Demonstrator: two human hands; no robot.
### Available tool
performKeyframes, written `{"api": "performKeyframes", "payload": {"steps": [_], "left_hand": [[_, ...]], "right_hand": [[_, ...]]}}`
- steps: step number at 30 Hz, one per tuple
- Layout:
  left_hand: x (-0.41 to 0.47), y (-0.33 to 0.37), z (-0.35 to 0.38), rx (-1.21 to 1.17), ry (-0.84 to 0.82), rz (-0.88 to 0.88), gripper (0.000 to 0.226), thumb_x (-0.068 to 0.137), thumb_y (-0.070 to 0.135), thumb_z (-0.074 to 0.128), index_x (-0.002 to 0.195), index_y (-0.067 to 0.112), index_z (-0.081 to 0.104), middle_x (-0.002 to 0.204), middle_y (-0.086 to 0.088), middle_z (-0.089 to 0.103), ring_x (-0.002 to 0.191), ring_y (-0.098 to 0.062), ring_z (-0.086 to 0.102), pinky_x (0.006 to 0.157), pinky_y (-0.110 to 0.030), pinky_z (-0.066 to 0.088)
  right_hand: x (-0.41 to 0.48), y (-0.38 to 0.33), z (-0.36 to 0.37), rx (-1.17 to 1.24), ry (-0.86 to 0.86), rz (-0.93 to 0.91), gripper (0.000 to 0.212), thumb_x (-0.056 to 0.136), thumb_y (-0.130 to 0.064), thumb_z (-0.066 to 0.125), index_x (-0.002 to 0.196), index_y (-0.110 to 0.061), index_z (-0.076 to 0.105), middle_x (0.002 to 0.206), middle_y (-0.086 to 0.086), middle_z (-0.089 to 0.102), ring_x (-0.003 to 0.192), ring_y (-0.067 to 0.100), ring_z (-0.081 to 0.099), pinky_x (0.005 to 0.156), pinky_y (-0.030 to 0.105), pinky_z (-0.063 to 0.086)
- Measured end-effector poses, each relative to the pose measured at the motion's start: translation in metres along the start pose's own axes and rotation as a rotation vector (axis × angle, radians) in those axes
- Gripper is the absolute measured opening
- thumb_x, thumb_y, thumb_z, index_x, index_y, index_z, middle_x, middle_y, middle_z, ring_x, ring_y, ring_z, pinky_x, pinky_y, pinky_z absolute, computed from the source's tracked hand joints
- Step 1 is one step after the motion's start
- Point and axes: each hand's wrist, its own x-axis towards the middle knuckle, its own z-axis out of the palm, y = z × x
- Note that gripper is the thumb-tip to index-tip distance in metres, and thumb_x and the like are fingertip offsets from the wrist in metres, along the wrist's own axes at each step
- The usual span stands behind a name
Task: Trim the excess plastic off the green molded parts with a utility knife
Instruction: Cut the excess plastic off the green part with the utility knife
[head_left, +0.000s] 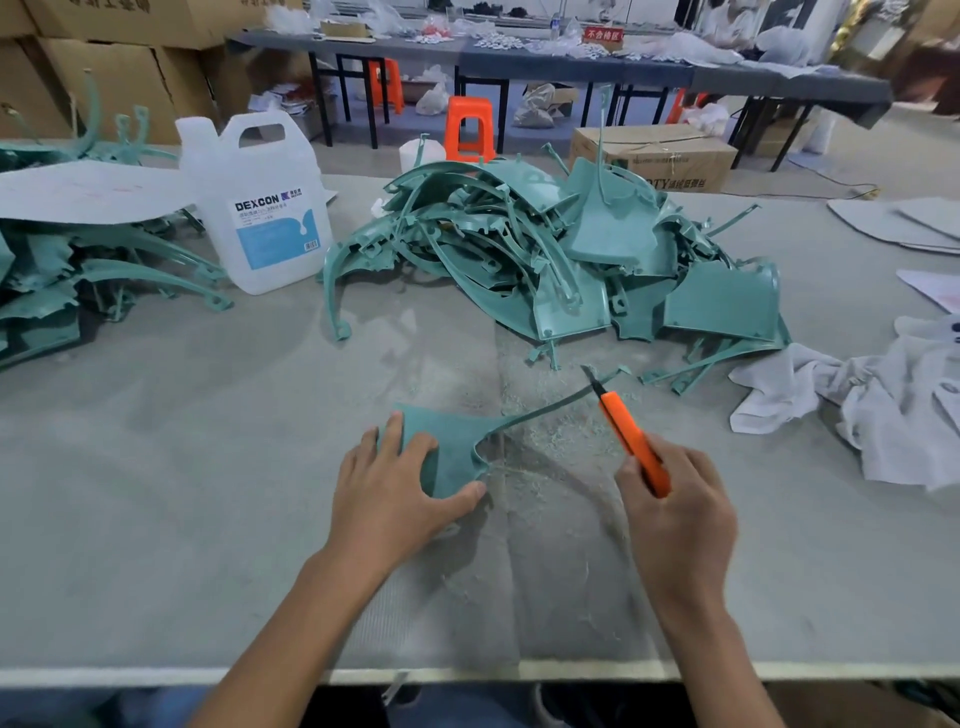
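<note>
A green molded part (457, 441) lies on the grey table (208, 467) in front of me, its wide flat end near me and a thin curved arm running up to the right. My left hand (395, 483) holds the wide end, fingers over the top edge and thumb at its lower corner. My right hand (680, 499) grips an orange utility knife (631, 441). The blade tip sits at the thin arm near its far end. Fine green shavings (545, 441) lie scattered under the part.
A heap of green molded parts (561, 249) fills the table's middle back. More green parts (78, 270) lie stacked at the left under a grey sheet. A white DEXCON jug (260, 202) stands between them. White rags (883, 410) lie at the right.
</note>
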Motion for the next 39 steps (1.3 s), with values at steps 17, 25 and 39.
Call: {"api": "performKeyframes", "payload": {"steps": [17,25,39], "left_hand": [[-0.002,0.0,0.006,-0.081,0.043,-0.014,0.084,0.062,0.098,0.033,0.126,0.044,0.041,0.166,0.002,0.011,0.15,-0.025,0.015,0.118,-0.043,0.022],[-0.002,0.0,0.003,-0.078,0.026,-0.016,0.084,0.061,0.099,0.033,0.125,0.045,0.041,0.167,0.002,0.008,0.15,-0.024,0.014,0.118,-0.043,0.022],[-0.003,0.003,0.003,-0.04,0.051,-0.004,0.079,0.065,0.094,0.034,0.122,0.042,0.043,0.165,-0.002,0.016,0.146,-0.025,0.02,0.116,-0.042,0.026]], "right_hand": [[-0.003,-0.029,-0.01,-0.089,-0.115,-0.231,0.032,0.088,-0.016,0.071,0.12,-0.019,0.069,0.095,-0.004,0.057,0.064,0.012,0.053,0.059,0.026,0.044],[0.015,-0.002,-0.024,-0.164,-0.132,-0.168,0.025,0.089,-0.021,0.069,0.113,-0.02,0.073,0.094,-0.003,0.059,0.067,0.013,0.05,0.063,0.027,0.037],[0.004,0.004,-0.028,-0.078,0.02,-0.263,0.027,0.09,-0.018,0.073,0.117,-0.016,0.071,0.099,0.0,0.062,0.077,-0.001,0.044,0.066,0.012,0.037]]}}
